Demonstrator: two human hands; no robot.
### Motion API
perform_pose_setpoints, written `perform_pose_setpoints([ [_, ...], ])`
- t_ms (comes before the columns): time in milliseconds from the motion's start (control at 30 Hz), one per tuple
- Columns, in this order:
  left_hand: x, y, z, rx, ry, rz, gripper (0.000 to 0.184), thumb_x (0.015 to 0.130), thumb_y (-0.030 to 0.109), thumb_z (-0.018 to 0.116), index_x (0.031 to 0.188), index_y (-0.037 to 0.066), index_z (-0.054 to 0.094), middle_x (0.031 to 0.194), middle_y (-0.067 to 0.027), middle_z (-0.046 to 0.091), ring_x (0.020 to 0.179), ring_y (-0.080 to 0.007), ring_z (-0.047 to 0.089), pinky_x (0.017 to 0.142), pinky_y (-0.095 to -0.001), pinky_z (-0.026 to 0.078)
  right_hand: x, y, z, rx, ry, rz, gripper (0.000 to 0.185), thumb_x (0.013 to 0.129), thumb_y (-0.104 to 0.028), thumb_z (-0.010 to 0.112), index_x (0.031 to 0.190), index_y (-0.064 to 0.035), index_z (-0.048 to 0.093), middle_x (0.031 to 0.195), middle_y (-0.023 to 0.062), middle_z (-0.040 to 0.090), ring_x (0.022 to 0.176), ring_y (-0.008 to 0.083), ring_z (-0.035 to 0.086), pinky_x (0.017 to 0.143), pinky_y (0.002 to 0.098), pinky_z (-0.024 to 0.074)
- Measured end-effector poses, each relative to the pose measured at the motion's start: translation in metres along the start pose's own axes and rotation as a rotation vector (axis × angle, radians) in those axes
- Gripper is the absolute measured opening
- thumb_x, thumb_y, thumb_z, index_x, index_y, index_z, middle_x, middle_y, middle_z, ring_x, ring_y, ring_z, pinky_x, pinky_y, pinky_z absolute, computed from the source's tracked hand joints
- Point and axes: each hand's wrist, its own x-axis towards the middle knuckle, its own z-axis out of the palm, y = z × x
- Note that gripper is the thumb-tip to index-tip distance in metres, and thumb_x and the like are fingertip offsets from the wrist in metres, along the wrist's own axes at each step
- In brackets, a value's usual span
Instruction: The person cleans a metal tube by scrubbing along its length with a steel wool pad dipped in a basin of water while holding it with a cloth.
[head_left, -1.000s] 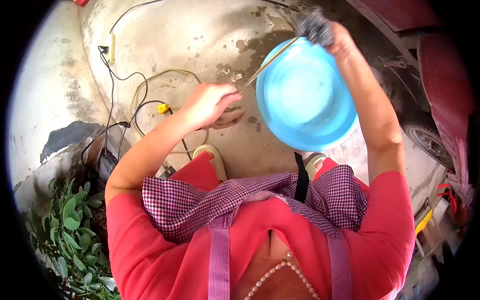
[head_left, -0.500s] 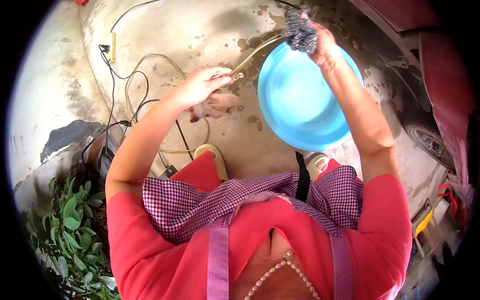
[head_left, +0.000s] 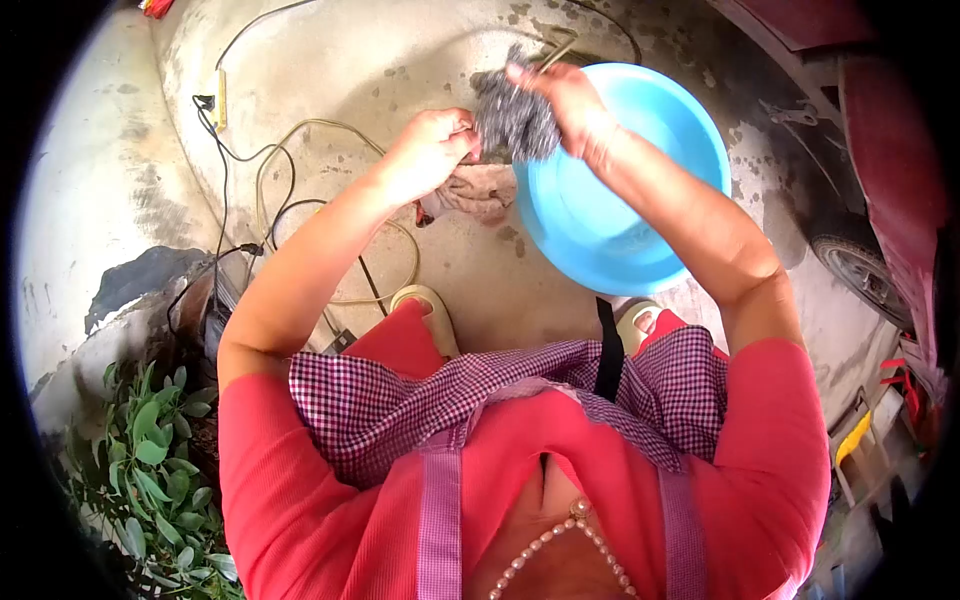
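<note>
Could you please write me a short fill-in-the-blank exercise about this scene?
1. The right hand grips a bundle that is ____ in color.
2. The round basin is light ____.
3. The leafy plant is at the lower ____ of the view.

Missing words: gray; blue; left.
</note>
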Motion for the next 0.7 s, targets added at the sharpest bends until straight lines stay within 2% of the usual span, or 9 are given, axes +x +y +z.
perform_pose_setpoints([
  [100,-0.023,0.035,-0.002,0.150,-0.004,-0.042,0.011,0.088,0.011,0.053,0.088,0.003,0.061,0.067,-0.0002,0.056,0.063,-0.0062,0.049,0.059,-0.0224,0.041,0.056,-0.022,-0.055,-0.108,0.193,-0.130,0.029,0.083,-0.021,0.061,0.088,0.0073,0.058,0.082,0.0145,0.064,0.068,0.0234,0.064,0.059,0.0337,0.0539],
  [167,-0.037,0.024,-0.008,0.246,0.039,0.011,0.015,0.088,0.015,0.054,0.089,0.002,0.061,0.065,-0.0001,0.056,0.059,-0.0066,0.047,0.055,-0.0227,0.040,0.066,-0.050,-0.108,0.247,0.079,-0.161,0.029,0.089,-0.022,0.049,0.090,0.0063,0.057,0.082,0.0135,0.064,0.067,0.0228,0.064,0.059,0.0365,0.0546],
  [233,-0.052,0.017,-0.011,0.250,0.071,-0.015,0.014,0.088,0.015,0.054,0.090,0.002,0.061,0.064,-0.0011,0.056,0.059,-0.0065,0.048,0.055,-0.0228,0.040,0.058,-0.077,-0.129,0.103,0.189,-0.100,0.025,0.091,-0.013,0.038,0.099,0.0018,0.057,0.089,0.0105,0.064,0.077,0.0213,0.063,0.068,0.0333,0.0555],
  [367,-0.072,-0.019,-0.021,0.506,0.146,0.148,0.017,0.086,0.022,0.055,0.091,0.007,0.063,0.070,-0.0104,0.062,0.062,-0.0214,0.060,0.057,-0.0310,0.046,0.093,-0.073,-0.222,0.229,0.267,-0.232,0.022,0.090,-0.013,0.038,0.096,-0.0027,0.056,0.086,0.0077,0.063,0.075,0.0186,0.062,0.063,0.0318,0.0521],
  [500,-0.068,-0.049,-0.040,0.520,0.133,0.005,0.012,0.084,0.017,0.057,0.088,0.008,0.064,0.073,-0.0113,0.063,0.066,-0.0265,0.060,0.062,-0.0335,0.047,0.087,-0.067,-0.231,0.271,0.318,-0.205,0.022,0.090,-0.014,0.035,0.093,-0.0079,0.057,0.081,0.0051,0.062,0.068,0.0174,0.060,0.052,0.0281,0.0460],
  [533,-0.063,-0.054,-0.045,0.514,0.073,0.035,0.016,0.085,0.018,0.058,0.096,0.007,0.062,0.082,-0.0094,0.065,0.072,-0.0204,0.061,0.067,-0.0319,0.047,0.092,-0.068,-0.240,0.278,0.326,-0.206,0.023,0.090,-0.014,0.034,0.092,-0.0092,0.057,0.080,0.0045,0.062,0.066,0.0170,0.059,0.049,0.0271,0.0444],
  [567,-0.057,-0.059,-0.047,0.378,0.018,0.020,0.020,0.086,0.017,0.056,0.102,0.006,0.060,0.087,-0.0078,0.064,0.077,-0.0182,0.060,0.071,-0.0305,0.047,0.102,-0.060,-0.256,0.366,-0.038,-0.195,0.022,0.090,-0.014,0.035,0.090,-0.0071,0.056,0.080,0.0044,0.061,0.068,0.0175,0.059,0.052,0.0307,0.0480],
  [633,-0.048,-0.027,-0.029,0.102,-0.110,-0.037,0.026,0.089,0.017,0.053,0.112,0.003,0.055,0.095,-0.0046,0.063,0.088,-0.0138,0.059,0.078,-0.0275,0.046,0.039,-0.078,-0.127,0.348,0.338,-0.196,0.021,0.091,-0.016,0.040,0.092,-0.0038,0.057,0.084,0.0063,0.062,0.073,0.0190,0.060,0.061,0.0331,0.0517],
  [700,-0.037,-0.011,-0.012,0.030,-0.125,-0.130,0.030,0.089,0.017,0.054,0.116,0.004,0.052,0.099,-0.0039,0.062,0.093,-0.0119,0.056,0.081,-0.0270,0.045,0.047,-0.068,-0.127,0.331,0.208,-0.217,0.021,0.091,-0.019,0.046,0.097,-0.0018,0.057,0.088,0.0079,0.063,0.078,0.0203,0.061,0.067,0.0341,0.0521],
])
